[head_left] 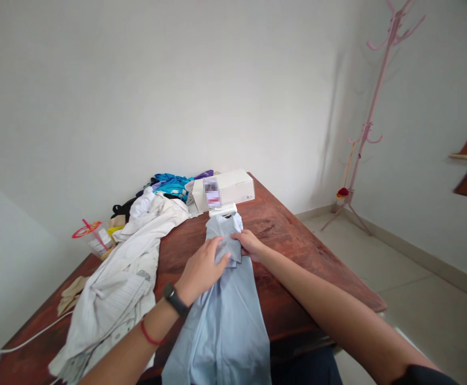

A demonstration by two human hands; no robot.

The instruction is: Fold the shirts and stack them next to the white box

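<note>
A light grey-blue garment [233, 315] runs lengthwise over the front edge of the table toward me, with its far end folded over into a narrow layered bundle. I cannot tell what kind of garment it is. My left hand [203, 270] lies on the left side of the fold, thumb and fingers apart. At the fold's right edge, my right hand [249, 243] pinches the cloth between thumb and fingers. Just beyond the folded end is a small white object [223, 210], partly hidden by the cloth.
A white box [233, 187] stands at the table's [289, 235] far end, a blurred card [212, 192] before it. White clothes [117, 294] stretch along the left, near a blue cloth [173, 185] and a plastic cup [99, 240]. A pink coat rack [372, 115] stands right.
</note>
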